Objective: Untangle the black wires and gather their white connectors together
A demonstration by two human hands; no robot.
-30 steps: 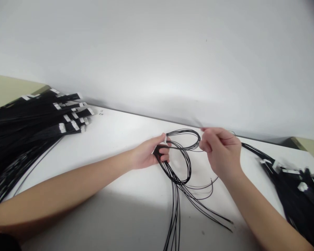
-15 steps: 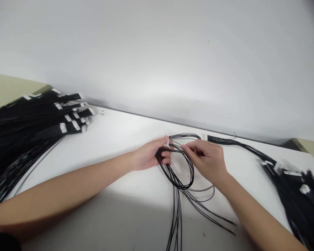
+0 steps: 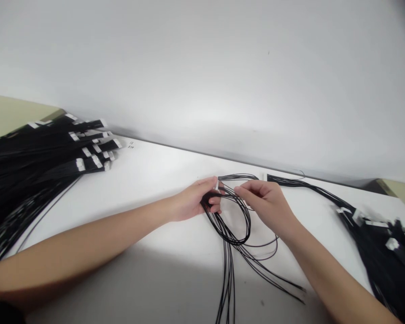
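Observation:
My left hand is closed around a white connector with thin black wires coming off it. Some of these wires bend into a loop below the hand, and others trail down over the table with loose ends at the lower right. To the right, my right hand pinches a black wire between thumb and index finger, near the top of the loop. The tip of that wire is too small to make out. Behind this hand, another white connector with black wires lies on the table.
A large heap of black wire bundles with white connectors covers the left side. A second pile lies at the right. Along the back of the white table rises a pale wall. Small handwritten marks show near the left heap.
My right hand has shifted slightly and its fingers have opened out a little, still pinching near the top of the loop. My left hand stays almost where it was.

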